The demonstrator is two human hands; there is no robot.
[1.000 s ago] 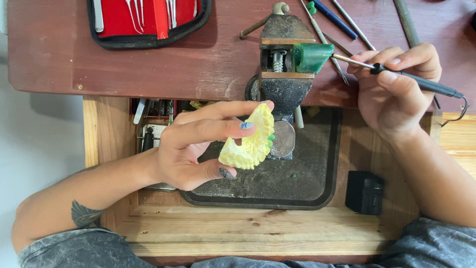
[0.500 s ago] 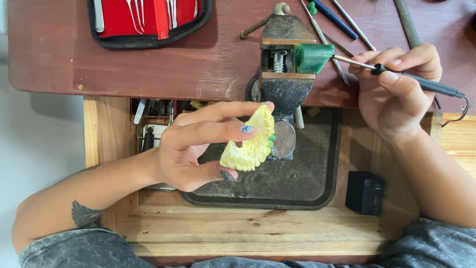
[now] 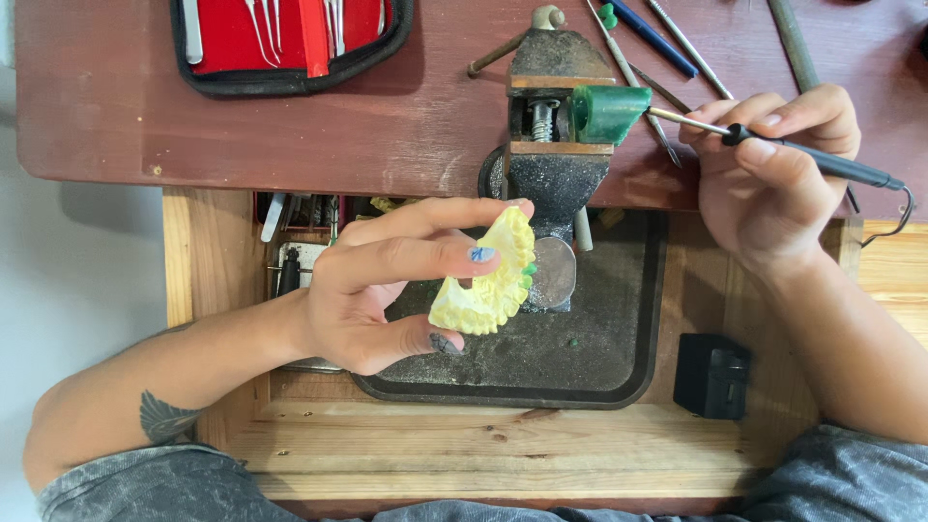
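My left hand [image 3: 387, 285] holds a pale yellow dental cast [image 3: 488, 285] between thumb and fingers, above a dark metal tray [image 3: 580, 377]. A small bit of green wax shows on the cast's edge. My right hand [image 3: 764, 169] grips a thin black-handled metal instrument [image 3: 822, 159] like a pen. Its tip touches a green wax block [image 3: 609, 111] that rests on a small bench vise [image 3: 551, 145]. A cord trails from the instrument's back end at the right.
A red tool case [image 3: 290, 39] with metal instruments lies open at the back left of the dark red desk [image 3: 290, 135]. Several loose hand tools [image 3: 667, 43] lie at the back right. A small black box [image 3: 710, 372] sits on the wooden drawer [image 3: 483, 449].
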